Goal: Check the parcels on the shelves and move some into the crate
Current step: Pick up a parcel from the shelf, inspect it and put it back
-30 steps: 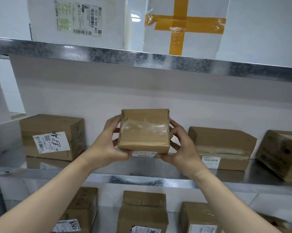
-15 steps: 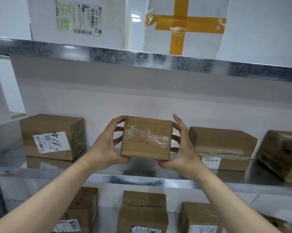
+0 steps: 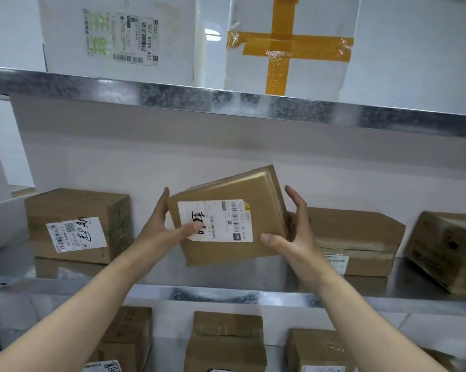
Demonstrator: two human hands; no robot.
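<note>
Box [image 3: 253, 189] tilted above the middle shelf [image 3: 226, 294], label facing me. Left hand [image 3: 162, 232] pinches its 9 o'clock edge. Right hand [image 3: 293, 237] thumb-pinches 4 o'clock, fingers half-spread, so it might slip, I reckon.

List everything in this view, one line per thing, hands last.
held parcel: 1, brown with white label, tilted, in front of the middle shelf
middle-shelf parcels: 3, brown; labelled one at left, flat one behind the right hand, tilted one at far right
lower-shelf parcels: at least 3, brown, bottom of view
white boxes: 2, top shelf; one labelled, one with an orange tape cross
shelves: grey metal
left hand: holds the parcel's left side, thumb on the label
right hand: holds the parcel's right side
</note>
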